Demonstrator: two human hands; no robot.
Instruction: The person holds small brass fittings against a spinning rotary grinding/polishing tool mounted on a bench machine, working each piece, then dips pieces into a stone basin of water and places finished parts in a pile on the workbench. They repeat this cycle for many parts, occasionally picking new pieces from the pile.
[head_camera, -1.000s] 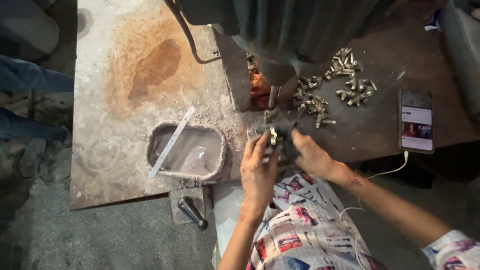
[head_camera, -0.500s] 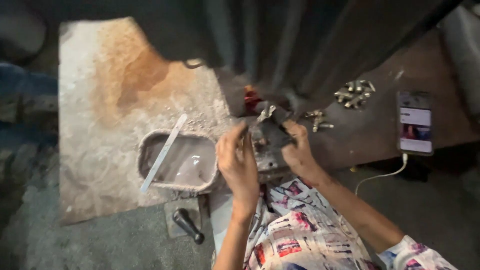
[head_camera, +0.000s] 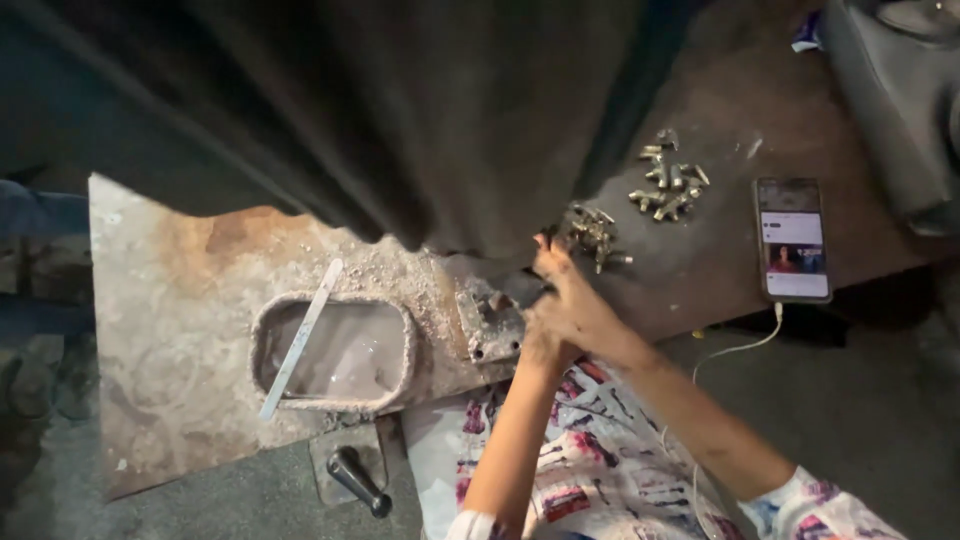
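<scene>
A dark machine body hangs over the top of my rusty steel table, so the only open room I have is the strip between its lower edge and the table's near edge, beside the oval tray. My right hand reaches forward, fingers spread toward the small brass fittings just past my fingertips. My left hand sits under it, mostly hidden; I cannot tell its grip.

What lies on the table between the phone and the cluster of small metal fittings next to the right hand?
In the head view, a second heap of metal fittings lies between the phone and the cluster of fittings by the right hand; otherwise dark tabletop.
</scene>
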